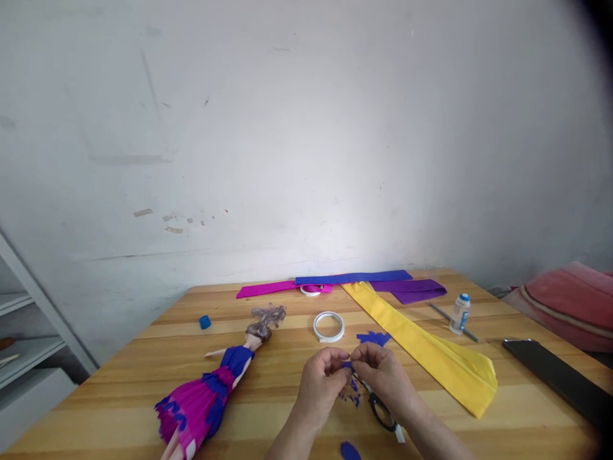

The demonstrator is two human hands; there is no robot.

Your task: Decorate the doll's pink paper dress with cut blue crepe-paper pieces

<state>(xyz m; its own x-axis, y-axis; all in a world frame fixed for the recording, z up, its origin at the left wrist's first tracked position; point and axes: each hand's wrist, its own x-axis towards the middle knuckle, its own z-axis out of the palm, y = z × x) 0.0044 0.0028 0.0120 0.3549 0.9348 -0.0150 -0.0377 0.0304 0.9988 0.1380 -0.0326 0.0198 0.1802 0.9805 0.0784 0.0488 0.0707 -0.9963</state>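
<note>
My left hand (326,375) and my right hand (380,372) meet over the middle of the table, fingertips pinched together on a small piece of blue crepe paper (347,365). Most of that piece is covered by my fingers. Partly under my right hand lies a pair of scissors (382,412) with black handles. Tiny blue scraps (353,397) are scattered below my hands. Just beyond them is a jagged blue paper cutout (374,338), and a blue oval piece (350,451) is at the near edge. To the left lies a doll (223,383) in a magenta and blue paper dress.
A roll of white tape (329,327) lies ahead of my hands. Yellow (426,348), purple (416,291), blue (354,277) and magenta (265,289) paper strips stretch behind. A glue bottle (460,314), grey stick (453,321) and black phone-like slab (550,374) are right; a blue cap (205,322) is left.
</note>
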